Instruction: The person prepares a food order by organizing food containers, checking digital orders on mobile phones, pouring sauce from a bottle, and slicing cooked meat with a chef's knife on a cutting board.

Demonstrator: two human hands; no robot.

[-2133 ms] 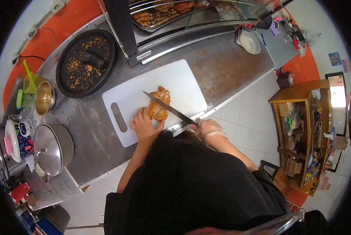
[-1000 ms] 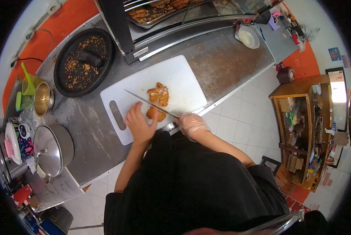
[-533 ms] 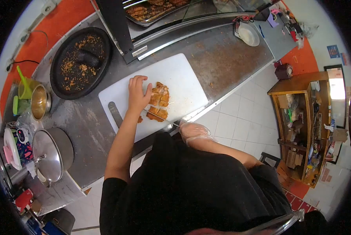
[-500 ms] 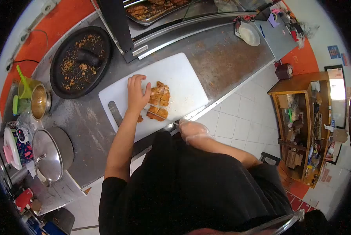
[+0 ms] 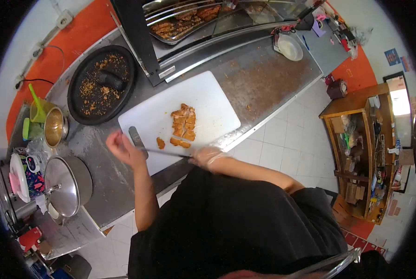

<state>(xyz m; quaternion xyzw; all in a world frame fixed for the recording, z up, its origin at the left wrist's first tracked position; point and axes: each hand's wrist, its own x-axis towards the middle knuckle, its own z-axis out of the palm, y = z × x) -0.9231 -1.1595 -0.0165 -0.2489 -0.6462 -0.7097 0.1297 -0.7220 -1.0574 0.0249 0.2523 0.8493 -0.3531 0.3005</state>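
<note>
Golden-brown fried meat (image 5: 184,122), cut into several pieces, lies on a white cutting board (image 5: 212,97). A small scrap of meat (image 5: 160,142) sits apart to its left. In a clear plastic glove, my right hand (image 5: 209,158) grips a knife (image 5: 168,152) at the board's near edge. The blade points left, on the near side of the pieces. My left hand (image 5: 124,148) is bare and holds nothing I can see. Its fingers are loosely bent and slightly blurred, beside the board's handle slot (image 5: 135,137).
A black round tray (image 5: 73,95) with crumbs and a dark block stands at the back left. Left are a metal bowl (image 5: 54,126) and a lidded pot (image 5: 82,179). Behind the board is a glass display case (image 5: 194,58) with food. A white dish (image 5: 290,48) sits far right.
My left hand has left the meat and moved left toward the board's edge. My right hand has drawn the knife left and nearer me, away from the pieces. The view has shifted slightly.
</note>
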